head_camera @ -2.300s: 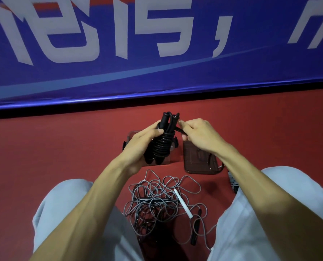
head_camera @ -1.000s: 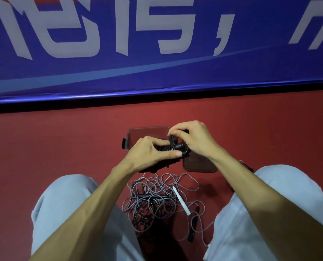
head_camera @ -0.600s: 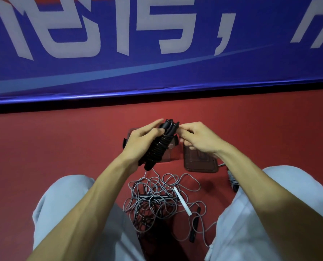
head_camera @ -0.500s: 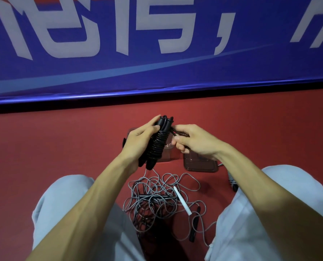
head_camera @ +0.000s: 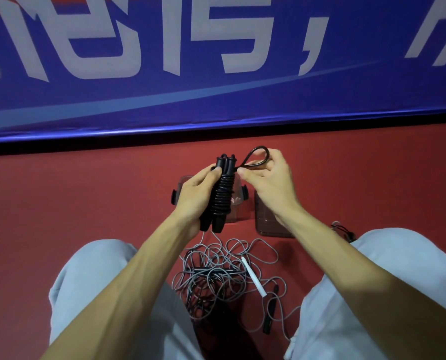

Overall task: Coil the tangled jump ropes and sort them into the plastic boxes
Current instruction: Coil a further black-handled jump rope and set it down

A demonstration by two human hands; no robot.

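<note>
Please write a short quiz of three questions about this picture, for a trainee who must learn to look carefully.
1. True or false: the left hand grips the coiled black rope.
2. What does the right hand pinch? A) a white handle B) a loop of that black rope C) a box lid
3. Fill in: the tangled grey rope lies on the floor between the person's ____.

Key: 1 true; 2 B; 3 legs.
</note>
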